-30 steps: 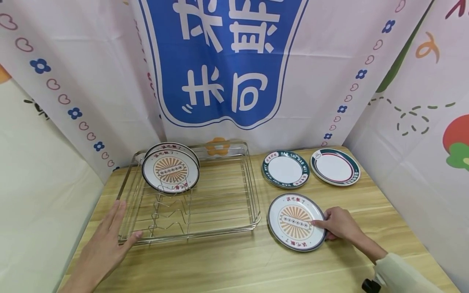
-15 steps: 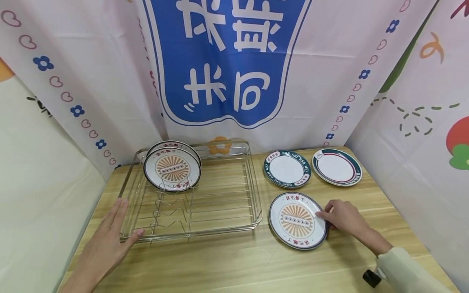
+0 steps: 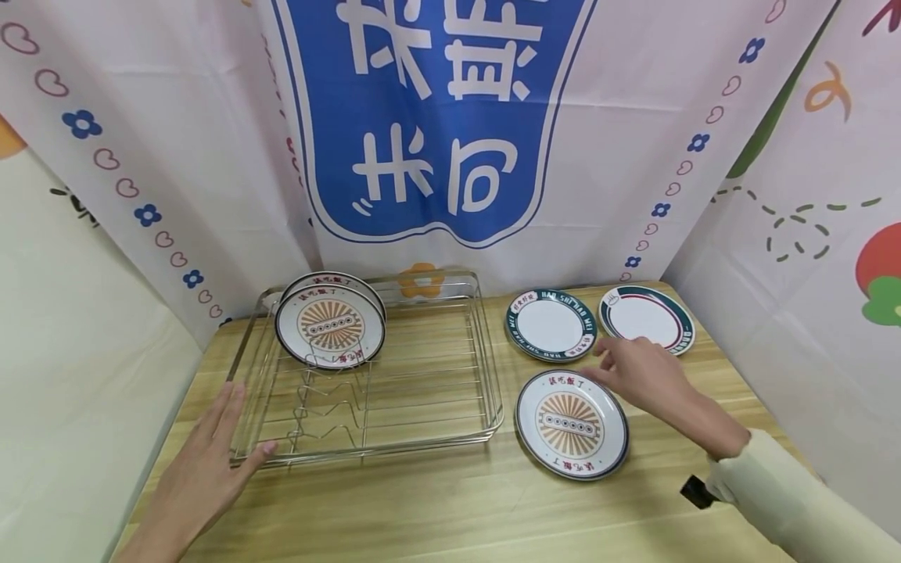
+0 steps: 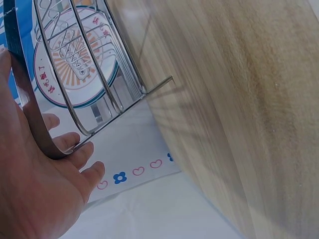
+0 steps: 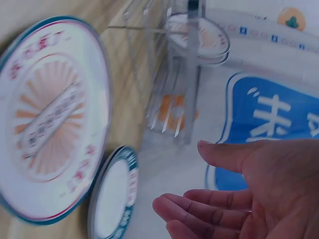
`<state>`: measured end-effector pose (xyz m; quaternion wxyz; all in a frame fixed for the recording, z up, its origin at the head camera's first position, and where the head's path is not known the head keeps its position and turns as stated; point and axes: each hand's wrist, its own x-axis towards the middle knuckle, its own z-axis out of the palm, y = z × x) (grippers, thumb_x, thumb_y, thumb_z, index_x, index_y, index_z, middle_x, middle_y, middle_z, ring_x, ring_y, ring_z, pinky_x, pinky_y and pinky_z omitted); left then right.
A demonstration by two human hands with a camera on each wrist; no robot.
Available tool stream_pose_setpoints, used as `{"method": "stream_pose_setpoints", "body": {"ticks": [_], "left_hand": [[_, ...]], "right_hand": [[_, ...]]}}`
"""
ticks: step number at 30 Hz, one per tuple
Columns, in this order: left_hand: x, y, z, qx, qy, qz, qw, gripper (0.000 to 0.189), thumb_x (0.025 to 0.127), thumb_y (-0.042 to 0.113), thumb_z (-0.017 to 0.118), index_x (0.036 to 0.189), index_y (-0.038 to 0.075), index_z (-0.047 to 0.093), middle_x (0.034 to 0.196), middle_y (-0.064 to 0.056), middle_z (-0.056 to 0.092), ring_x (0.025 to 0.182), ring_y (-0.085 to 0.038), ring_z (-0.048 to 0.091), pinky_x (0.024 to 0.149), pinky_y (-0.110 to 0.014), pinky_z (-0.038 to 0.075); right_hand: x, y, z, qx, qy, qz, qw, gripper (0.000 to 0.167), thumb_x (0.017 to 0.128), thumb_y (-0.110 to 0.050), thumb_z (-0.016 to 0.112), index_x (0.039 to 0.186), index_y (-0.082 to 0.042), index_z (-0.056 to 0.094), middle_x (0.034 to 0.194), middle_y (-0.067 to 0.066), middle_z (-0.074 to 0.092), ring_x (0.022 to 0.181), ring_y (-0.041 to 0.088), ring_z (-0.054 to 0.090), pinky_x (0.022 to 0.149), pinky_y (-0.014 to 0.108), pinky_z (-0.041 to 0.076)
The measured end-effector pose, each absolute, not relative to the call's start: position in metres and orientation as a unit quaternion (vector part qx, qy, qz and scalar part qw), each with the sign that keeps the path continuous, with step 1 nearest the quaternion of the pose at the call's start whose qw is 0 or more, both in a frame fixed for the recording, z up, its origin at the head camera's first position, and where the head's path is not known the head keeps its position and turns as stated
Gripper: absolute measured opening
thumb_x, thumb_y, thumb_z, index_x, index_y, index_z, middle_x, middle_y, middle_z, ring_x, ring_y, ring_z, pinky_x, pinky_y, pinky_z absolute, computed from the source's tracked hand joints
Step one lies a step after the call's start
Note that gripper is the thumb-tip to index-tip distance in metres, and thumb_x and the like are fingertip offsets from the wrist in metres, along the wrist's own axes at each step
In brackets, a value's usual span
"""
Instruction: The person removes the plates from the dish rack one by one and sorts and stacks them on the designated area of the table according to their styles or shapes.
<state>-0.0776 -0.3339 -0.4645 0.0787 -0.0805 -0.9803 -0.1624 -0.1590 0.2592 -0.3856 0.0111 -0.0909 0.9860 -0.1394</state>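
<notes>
My left hand [image 3: 200, 469] rests at the front left corner of a wire dish rack [image 3: 422, 446], fingers straight along its side and thumb at the front rail. In the left wrist view its fingers touch the rack's metal frame [image 4: 37, 117]. Two plates with an orange sunburst print [image 3: 331, 324] lean in the rack's back left. Another sunburst plate [image 3: 572, 426] lies flat on the table, right of the rack. Above its far right edge hovers my right hand [image 3: 647, 375], holding nothing, its fingers loosely bent and thumb apart in the right wrist view.
Behind the flat sunburst plate lie a green-rimmed plate [image 3: 551, 327] and, farther right, a white plate with a green and red border [image 3: 651, 317], partly covered by the right hand. Printed cloth [image 3: 598, 195] hangs behind and beside the wooden table [image 3: 422, 516].
My right hand has let go of the flat sunburst plate's right rim and moved up and away toward the back plates. The left hand stays at the rack.
</notes>
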Motion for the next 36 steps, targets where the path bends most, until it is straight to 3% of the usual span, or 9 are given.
{"method": "stream_pose_setpoints", "body": {"ticks": [4,15,20,36], "left_hand": [[-0.077,-0.334,-0.464,-0.082,-0.980,-0.162,0.081,0.101,0.103,0.049,0.066,0.172,0.017,0.000,0.177,-0.019,0.003,0.145,-0.063,0.031,0.102,-0.084,0.035],[-0.078,-0.332,-0.464,-0.082,-0.978,-0.172,0.081,0.100,0.103,0.049,0.066,0.172,0.017,0.001,0.177,-0.021,0.005,0.144,-0.064,0.031,0.102,-0.083,0.035],[-0.078,-0.333,-0.464,-0.081,-0.979,-0.171,0.078,0.100,0.103,0.049,0.066,0.172,0.018,0.000,0.177,-0.021,0.004,0.142,-0.066,0.032,0.102,-0.084,0.034],[-0.078,-0.333,-0.465,-0.080,-0.980,-0.163,0.080,0.101,0.103,0.050,0.066,0.172,0.016,0.001,0.177,-0.020,0.005,0.141,-0.066,0.034,0.099,-0.086,0.036]], "right_hand": [[-0.165,0.231,-0.363,-0.122,0.982,-0.146,0.010,0.041,0.093,-0.039,0.082,0.114,-0.004,0.076,0.092,0.005,0.080,0.075,0.019,0.073,0.058,0.032,0.054],[-0.194,0.175,-0.320,-0.203,0.967,-0.153,-0.031,0.043,0.091,-0.041,0.084,0.117,-0.007,0.077,0.099,0.007,0.081,0.084,0.021,0.077,0.070,0.039,0.062],[-0.208,0.155,-0.305,-0.224,0.961,-0.162,-0.021,0.045,0.094,-0.042,0.082,0.121,-0.006,0.075,0.104,0.009,0.081,0.088,0.022,0.077,0.075,0.040,0.063],[-0.252,0.089,-0.304,-0.252,0.957,-0.147,-0.004,0.051,0.095,-0.046,0.079,0.130,-0.008,0.073,0.115,0.007,0.079,0.103,0.023,0.075,0.089,0.042,0.062]]}}
